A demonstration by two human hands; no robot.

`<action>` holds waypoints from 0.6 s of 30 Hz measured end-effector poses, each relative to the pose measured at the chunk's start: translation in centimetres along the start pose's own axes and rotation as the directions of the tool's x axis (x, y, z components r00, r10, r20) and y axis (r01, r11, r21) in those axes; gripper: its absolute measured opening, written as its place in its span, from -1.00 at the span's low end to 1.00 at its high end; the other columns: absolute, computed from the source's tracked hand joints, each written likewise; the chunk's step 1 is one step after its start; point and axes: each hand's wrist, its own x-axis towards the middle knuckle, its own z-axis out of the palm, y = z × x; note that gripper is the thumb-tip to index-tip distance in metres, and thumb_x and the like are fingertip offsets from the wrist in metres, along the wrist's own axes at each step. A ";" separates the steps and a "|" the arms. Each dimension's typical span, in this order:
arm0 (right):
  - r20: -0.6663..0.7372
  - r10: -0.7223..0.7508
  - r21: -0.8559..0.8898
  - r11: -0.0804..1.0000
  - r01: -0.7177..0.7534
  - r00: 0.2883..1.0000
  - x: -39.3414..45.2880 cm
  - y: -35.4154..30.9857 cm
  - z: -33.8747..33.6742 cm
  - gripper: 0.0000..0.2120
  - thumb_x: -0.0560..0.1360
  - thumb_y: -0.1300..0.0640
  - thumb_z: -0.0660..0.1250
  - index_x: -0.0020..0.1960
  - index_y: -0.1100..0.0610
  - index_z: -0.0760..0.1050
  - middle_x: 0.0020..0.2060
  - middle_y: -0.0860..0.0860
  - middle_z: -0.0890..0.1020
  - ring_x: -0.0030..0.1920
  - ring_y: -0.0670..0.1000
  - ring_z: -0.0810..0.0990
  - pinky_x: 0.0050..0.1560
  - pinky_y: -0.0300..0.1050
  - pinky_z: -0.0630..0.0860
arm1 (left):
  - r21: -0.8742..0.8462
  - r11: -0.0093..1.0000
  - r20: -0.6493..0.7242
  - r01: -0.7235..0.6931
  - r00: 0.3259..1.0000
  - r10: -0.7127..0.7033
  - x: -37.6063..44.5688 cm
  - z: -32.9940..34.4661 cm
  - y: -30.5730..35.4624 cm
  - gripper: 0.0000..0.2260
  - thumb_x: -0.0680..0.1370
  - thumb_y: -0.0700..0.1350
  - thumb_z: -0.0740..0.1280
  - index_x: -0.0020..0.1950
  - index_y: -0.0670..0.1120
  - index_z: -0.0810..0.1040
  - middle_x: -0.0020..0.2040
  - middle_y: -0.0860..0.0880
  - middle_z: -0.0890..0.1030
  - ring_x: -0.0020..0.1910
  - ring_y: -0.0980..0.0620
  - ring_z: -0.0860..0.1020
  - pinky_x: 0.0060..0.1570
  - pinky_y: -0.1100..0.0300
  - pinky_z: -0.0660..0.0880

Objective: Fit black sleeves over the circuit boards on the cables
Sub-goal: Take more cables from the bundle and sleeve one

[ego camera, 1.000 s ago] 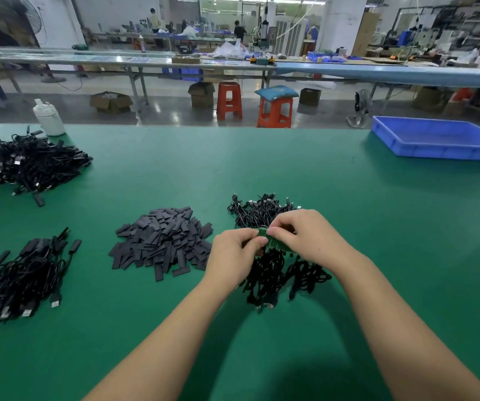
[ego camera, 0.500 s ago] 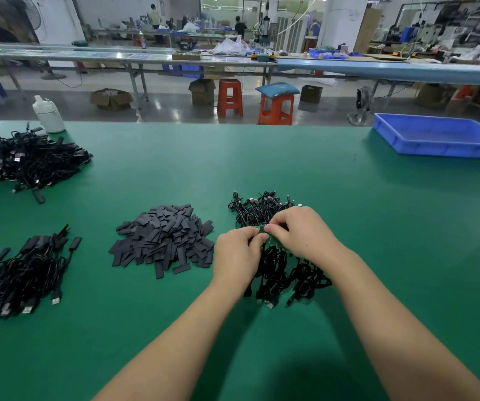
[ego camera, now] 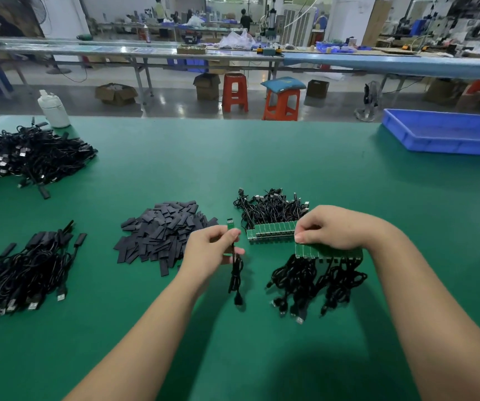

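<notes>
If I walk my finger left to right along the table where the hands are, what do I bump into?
Bundle of sleeved cables → pile of black sleeves → left hand holding one cable → right hand holding a strip of circuit boards.

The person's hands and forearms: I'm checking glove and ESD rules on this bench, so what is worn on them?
Nothing that shows. The left hand and the right hand are bare, with no gloves, finger cots or rings visible. Both forearms are bare from the wrist to the bottom edge of the picture: no sleeve, watch, wrist strap or cable on them. Fingernails look short and plain.
</notes>
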 end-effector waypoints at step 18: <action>-0.293 0.076 0.418 0.907 0.056 0.953 9.6 -3.2 10.9 -0.62 0.68 -0.11 0.06 0.07 0.00 0.61 0.02 -0.10 0.68 0.10 -0.06 0.63 0.24 -0.03 0.50 | 0.146 0.984 0.195 -0.102 0.978 0.072 -1.0 -2.8 -0.5 -0.86 0.50 -0.13 0.48 -0.23 -0.07 0.57 -0.29 -0.18 0.61 -0.26 0.02 0.45 -0.07 0.11 0.37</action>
